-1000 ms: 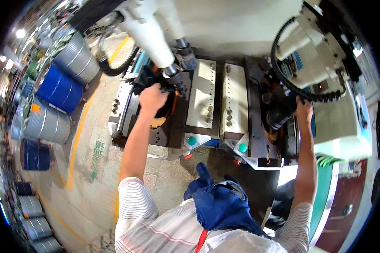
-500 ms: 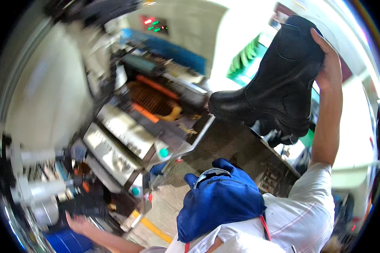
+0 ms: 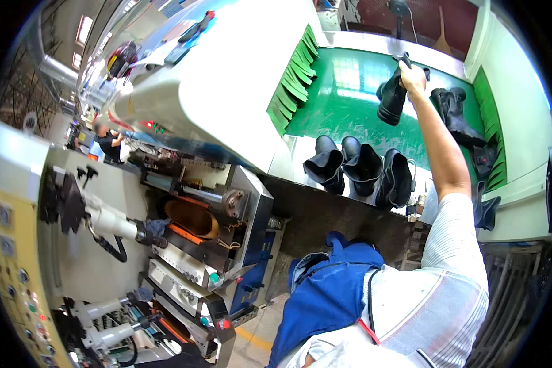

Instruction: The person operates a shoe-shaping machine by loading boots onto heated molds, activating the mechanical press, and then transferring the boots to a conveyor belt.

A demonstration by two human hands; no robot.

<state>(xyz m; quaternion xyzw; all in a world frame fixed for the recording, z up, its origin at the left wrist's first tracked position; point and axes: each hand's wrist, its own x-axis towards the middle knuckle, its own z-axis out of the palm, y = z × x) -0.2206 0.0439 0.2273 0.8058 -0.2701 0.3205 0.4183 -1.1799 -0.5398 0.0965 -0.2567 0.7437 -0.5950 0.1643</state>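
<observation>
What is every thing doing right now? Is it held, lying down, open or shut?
Right hand: raised, gripping a boot.
Black rubber boot: held by its top, hanging over the green conveyor belt.
Three black rubber boots: lying side by side at the belt's near end.
Orange mould: open in the machine.
Left hand: out of view.

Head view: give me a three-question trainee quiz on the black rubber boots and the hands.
1. True or false: the right hand grips a black rubber boot above the green conveyor surface.
2. How many black boots stand in the row at the conveyor's near edge?
A. one B. three C. six
3. Fill in: the left hand is ____ in this view.

Key: 1 true; 2 B; 3 not visible
</observation>
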